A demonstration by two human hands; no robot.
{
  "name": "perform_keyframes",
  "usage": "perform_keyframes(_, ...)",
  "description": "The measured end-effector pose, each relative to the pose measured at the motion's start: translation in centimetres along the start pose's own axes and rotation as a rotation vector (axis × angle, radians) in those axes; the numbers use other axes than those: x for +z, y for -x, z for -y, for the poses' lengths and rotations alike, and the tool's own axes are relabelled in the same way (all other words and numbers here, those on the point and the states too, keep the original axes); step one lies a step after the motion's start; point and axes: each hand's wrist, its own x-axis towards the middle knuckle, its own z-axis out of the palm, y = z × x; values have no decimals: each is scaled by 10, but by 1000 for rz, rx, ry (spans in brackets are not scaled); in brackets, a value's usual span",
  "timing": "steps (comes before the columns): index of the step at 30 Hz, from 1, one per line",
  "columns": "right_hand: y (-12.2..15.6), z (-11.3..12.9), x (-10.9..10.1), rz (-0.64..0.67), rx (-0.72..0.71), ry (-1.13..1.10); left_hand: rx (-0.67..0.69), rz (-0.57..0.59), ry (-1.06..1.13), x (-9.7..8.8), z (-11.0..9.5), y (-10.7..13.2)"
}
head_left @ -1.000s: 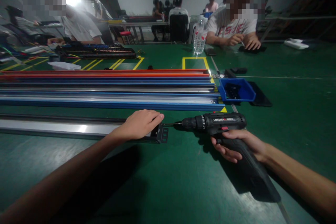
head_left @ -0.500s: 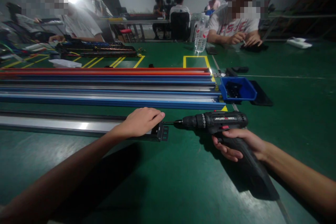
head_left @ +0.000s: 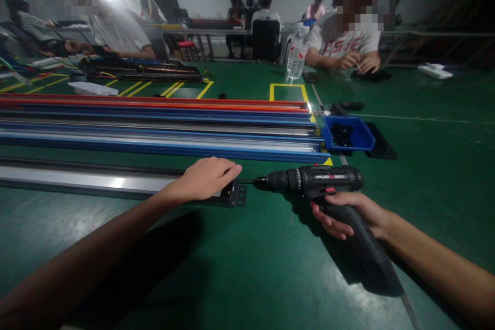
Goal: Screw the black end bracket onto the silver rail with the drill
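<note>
My left hand (head_left: 207,179) lies over the right end of a long black and silver metal profile (head_left: 100,181), its fingers wrapped over the far edge. A black end bracket (head_left: 237,195) with slots sticks out at that end. My right hand (head_left: 348,214) grips a black cordless drill (head_left: 328,179) by the handle, lying on its side and pointing left. The drill's long bit (head_left: 250,181) reaches the end of the profile beside my left fingertips. Whether a screw sits at the tip is hidden.
Several blue, dark and orange profiles (head_left: 166,140) lie behind in parallel. A blue bin (head_left: 363,136) with black parts stands at their right end. Beyond are water bottles (head_left: 297,56), a person (head_left: 344,44) seated across the table, and a dark bundle with wires (head_left: 147,69).
The view has shifted slightly. Both hands, the drill and the profile keep nearly the same position to one another; the bit still meets the end of the profile.
</note>
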Motion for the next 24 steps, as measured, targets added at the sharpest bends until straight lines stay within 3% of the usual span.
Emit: perform_keyframes(24,0,-2,0,5,-5,-22,-41,25,13,-1,-1,-1)
